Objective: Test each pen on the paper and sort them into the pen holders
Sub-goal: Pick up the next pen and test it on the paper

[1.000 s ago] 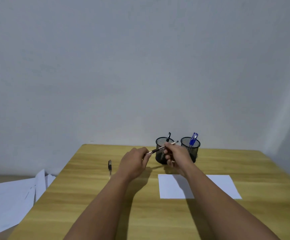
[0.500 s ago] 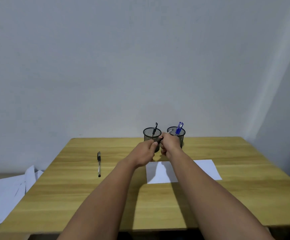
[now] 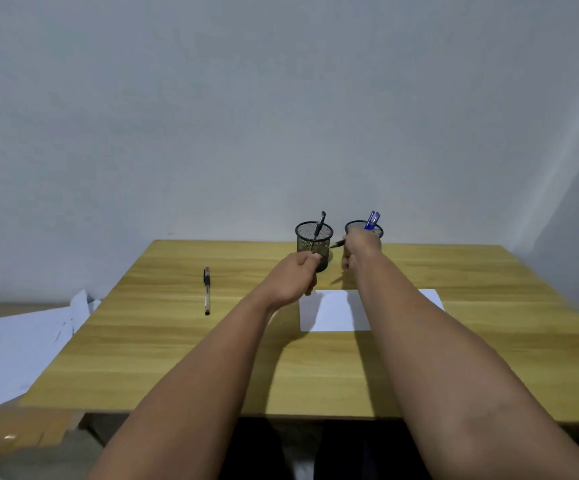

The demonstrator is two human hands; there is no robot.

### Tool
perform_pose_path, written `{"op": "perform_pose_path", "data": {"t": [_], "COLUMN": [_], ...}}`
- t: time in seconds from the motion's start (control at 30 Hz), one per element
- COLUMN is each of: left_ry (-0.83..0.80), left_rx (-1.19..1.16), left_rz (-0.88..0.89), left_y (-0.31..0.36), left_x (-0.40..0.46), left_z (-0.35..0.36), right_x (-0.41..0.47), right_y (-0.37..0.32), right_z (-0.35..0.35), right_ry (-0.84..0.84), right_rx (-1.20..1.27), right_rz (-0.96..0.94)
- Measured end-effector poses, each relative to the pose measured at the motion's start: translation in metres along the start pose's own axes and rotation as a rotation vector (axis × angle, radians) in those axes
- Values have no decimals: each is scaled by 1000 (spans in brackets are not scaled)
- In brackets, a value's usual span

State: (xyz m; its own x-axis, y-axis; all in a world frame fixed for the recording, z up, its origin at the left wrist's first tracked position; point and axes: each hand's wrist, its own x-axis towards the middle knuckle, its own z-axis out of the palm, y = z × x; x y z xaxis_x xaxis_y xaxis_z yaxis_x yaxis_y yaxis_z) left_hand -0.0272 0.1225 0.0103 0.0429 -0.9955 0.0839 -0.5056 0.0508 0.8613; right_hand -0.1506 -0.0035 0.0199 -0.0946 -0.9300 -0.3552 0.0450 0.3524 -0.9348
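Two black mesh pen holders stand at the table's far edge. The left holder (image 3: 313,244) has one black pen (image 3: 320,224) in it. The right holder (image 3: 378,231), partly hidden by my right hand, carries blue pens (image 3: 372,220). My right hand (image 3: 359,249) grips a pen (image 3: 338,243) whose dark end points left toward the left holder. My left hand (image 3: 296,277) is a closed fist just in front of the left holder; I see nothing in it. White paper (image 3: 333,315) lies under my right forearm. A dark-capped pen (image 3: 206,289) lies loose at the left.
The wooden table (image 3: 177,344) ends at a plain wall behind the holders. Loose white sheets (image 3: 11,348) lie beyond the table's left edge, lower down. A cardboard edge (image 3: 14,431) shows at the near left corner.
My hands met on the pen in front of the holders, then pulled apart. The right hand has kept the pen near the right holder and the left hand has drawn back.
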Motion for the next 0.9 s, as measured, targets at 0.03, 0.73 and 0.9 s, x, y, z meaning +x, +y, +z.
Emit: {"op": "perform_pose_path", "data": {"t": [0.03,0.73,0.9], "left_ry": [0,231,312], "left_rx": [9,940,877], "left_rz": [15,-139,-35], "left_y": [-1,-104,-111], "left_x": [-5,25,22], "left_z": [0,-10,-3], "right_x": [7,-17,-11], "right_y": [-4,31,55], "right_z": [-11,-63,-65], "right_ry": [42,-166,-167], "right_rx": [44,-6,-29], "right_rz": [7,-231,-270]}}
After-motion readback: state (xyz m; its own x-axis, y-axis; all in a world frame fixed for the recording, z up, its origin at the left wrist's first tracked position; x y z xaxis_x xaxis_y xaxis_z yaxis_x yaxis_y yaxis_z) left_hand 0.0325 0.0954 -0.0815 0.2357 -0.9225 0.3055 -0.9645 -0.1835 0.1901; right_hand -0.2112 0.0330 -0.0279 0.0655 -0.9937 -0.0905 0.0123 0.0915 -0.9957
